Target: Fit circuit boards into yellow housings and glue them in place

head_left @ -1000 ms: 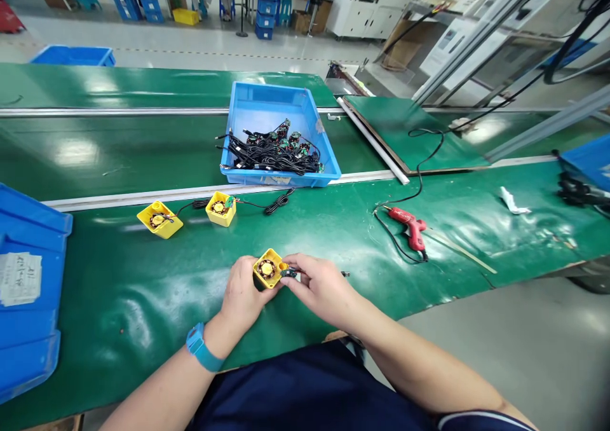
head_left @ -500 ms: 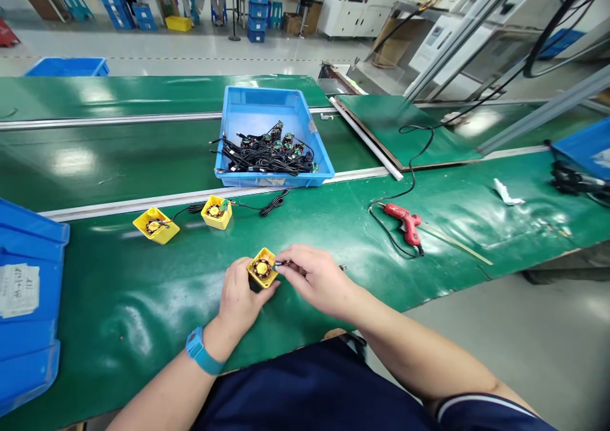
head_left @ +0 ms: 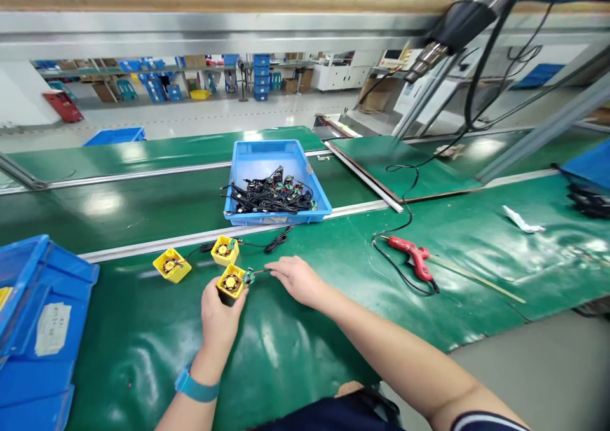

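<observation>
My left hand (head_left: 220, 313) is closed around a small yellow box (head_left: 230, 271), with a round copper coil (head_left: 232, 283) visible inside. At the box's right edge is a small green circuit board (head_left: 248, 276). A thin cable (head_left: 261, 271) runs from that board to my right hand (head_left: 299, 281), whose fingertips pinch it. Just behind the held box, a second yellow box (head_left: 223, 257) with a coil and green board stands on the bench. Left of it is a third yellow box (head_left: 178, 273), also holding a coil. Black cables come from both.
A blue bin (head_left: 305, 164) of tangled black cables and green boards stands behind my hands. To the right lies a red glue gun (head_left: 412, 253) with its cord. Blue stacked bins (head_left: 71, 297) occupy the left. A dark tool with a metal nozzle (head_left: 448, 37) hangs at upper right.
The view has tilted upward. My left hand has carried the yellow box toward the other two boxes. My right hand has drawn away from the box, and the green board and cable now show between them.
</observation>
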`<state>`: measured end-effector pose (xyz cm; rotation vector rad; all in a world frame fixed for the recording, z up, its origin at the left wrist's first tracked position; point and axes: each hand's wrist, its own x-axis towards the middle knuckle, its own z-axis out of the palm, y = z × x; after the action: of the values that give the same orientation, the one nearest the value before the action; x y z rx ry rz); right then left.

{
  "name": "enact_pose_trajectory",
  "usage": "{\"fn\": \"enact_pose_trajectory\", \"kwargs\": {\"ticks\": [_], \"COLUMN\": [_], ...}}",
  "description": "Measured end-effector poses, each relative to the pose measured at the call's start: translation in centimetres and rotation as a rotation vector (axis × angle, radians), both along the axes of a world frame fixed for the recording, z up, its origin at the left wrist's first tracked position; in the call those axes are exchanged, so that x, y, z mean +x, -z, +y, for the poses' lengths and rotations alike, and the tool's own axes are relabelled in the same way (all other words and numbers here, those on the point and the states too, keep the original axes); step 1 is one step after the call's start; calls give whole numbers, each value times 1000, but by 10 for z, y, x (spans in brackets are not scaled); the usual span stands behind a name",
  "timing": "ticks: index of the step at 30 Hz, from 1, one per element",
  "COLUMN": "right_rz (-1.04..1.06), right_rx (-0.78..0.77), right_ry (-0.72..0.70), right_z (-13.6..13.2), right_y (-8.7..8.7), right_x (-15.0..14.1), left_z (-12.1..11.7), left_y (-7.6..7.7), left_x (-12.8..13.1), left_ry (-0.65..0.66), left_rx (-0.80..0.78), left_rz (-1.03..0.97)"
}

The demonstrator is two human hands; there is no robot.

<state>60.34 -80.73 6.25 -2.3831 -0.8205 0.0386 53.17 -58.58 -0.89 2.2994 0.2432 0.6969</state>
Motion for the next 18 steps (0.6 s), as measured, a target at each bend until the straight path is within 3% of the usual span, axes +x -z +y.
{"fn": "enact_pose_trajectory", "kwargs": {"ticks": [4, 7, 9, 11, 15, 18], "right_rz": [-72, -86, -104, -132, -122, -36], "right_rx": [-30, -16, -15, -40, -178, -322], "right_ry": [-12, -26, 40, 188, 511, 637], "right_z": [10, 10, 4, -6, -36, -44], "right_y": [-15, -24, -32, -43, -70, -85], "right_x": [21, 30, 48, 82, 180, 243], "left_z": [6, 11, 16, 22, 35, 44], "left_y": [-1, -8, -13, -15, -10, -4], "left_x": [9, 12, 13, 15, 22, 30], "left_ry": [-31, 74, 125, 138, 72, -27], "left_rx": [101, 279, 375, 421, 386, 314], "left_rz": [-120, -218, -217, -213, -229, -231]}}
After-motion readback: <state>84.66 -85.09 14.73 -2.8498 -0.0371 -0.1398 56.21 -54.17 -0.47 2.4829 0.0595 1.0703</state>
